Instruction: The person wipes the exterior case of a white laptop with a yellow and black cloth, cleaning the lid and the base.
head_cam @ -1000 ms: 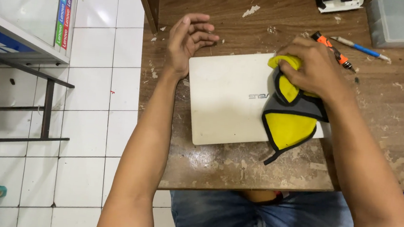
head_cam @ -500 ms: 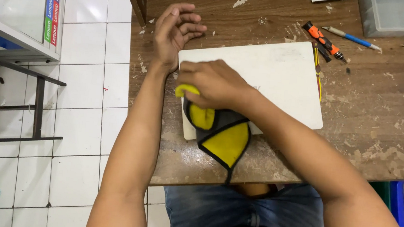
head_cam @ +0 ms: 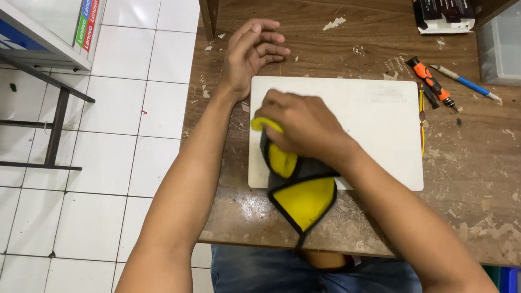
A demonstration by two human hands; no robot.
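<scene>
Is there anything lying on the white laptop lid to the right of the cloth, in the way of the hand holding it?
Nothing visible. The right hand presses the yellow and grey cloth on the left part of the white laptop lid, and the lid is bare to the right. The orange screwdriver and blue pen lie off it on the wooden table.

Cloth [head_cam: 297, 193] on laptop's [head_cam: 368, 121] left end; screwdriver [head_cam: 430, 82] and pen [head_cam: 467, 83] just right, on table [head_cam: 485, 201].

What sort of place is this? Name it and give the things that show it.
Probably a small electronics repair bench. A white closed laptop lies on a scarred wooden table, with an orange screwdriver and a blue pen beside it. The right hand presses a yellow and grey cloth on the laptop.
</scene>
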